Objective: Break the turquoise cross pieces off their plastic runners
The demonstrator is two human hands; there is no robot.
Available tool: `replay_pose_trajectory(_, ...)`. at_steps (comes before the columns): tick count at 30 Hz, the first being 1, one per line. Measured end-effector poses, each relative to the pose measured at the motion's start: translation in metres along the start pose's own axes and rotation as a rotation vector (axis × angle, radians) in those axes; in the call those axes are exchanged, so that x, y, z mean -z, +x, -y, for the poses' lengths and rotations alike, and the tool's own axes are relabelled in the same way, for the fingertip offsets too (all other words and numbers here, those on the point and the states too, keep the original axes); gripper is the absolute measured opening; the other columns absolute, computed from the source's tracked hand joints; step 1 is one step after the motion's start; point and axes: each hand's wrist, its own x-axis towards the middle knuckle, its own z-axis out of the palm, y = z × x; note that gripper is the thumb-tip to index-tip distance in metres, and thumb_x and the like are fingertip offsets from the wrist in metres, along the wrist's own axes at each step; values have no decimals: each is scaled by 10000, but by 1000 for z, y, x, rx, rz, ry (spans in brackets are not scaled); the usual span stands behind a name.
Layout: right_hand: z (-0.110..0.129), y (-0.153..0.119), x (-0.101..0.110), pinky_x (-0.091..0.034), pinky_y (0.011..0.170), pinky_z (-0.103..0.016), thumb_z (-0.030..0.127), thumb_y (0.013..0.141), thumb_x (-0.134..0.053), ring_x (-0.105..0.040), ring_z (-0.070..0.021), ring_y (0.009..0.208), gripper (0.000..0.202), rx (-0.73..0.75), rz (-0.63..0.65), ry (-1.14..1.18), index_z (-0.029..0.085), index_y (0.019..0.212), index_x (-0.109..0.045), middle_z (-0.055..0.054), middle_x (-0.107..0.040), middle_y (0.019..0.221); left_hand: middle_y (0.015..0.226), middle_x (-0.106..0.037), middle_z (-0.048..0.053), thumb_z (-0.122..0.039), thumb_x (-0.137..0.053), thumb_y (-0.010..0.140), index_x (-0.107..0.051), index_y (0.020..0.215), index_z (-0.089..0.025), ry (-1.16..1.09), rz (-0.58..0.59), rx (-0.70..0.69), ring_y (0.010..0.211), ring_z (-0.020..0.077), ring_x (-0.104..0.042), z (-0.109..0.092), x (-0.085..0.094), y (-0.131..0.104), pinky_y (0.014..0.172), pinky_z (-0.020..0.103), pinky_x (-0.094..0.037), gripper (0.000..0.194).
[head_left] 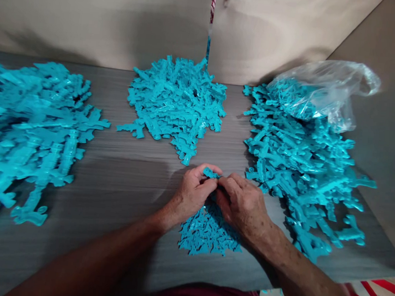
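Near the middle of the table, my left hand pinches a small turquoise plastic piece between thumb and fingers. My right hand meets it from the right, its fingers closed at the same piece's right end, which they partly cover. Below both hands lies a small pile of tiny turquoise scraps. Beyond them sits a heap of turquoise pieces, with one narrow part pointing toward my hands.
A large turquoise heap covers the left side. Another heap spreads along the right, under a clear plastic bag holding more pieces. A pale wall stands behind the grey table.
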Motion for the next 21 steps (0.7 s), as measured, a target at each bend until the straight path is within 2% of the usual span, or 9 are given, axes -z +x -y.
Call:
replay_pose_trajectory(14, 1, 0, 0, -403, 603, -295, 196, 921, -520, -547, -177, 639, 160, -6, 10, -17, 163, 843, -655, -44, -596, 723, 626, -529, -48, -200, -565, 746, -676, 980, -167, 8, 12, -28, 539, 97, -424, 5, 1, 1, 535, 224, -349, 261)
replay_pose_trajectory(21, 1, 0, 0, -399, 611, -285, 192, 920, -513, -546, -171, 647, 155, -7, 22, -12, 164, 862, -654, -43, -602, 737, 604, -502, -53, -217, -567, 744, -672, 973, -167, 16, 10, -10, 536, 99, -411, 3, 1, 0, 523, 223, -335, 257)
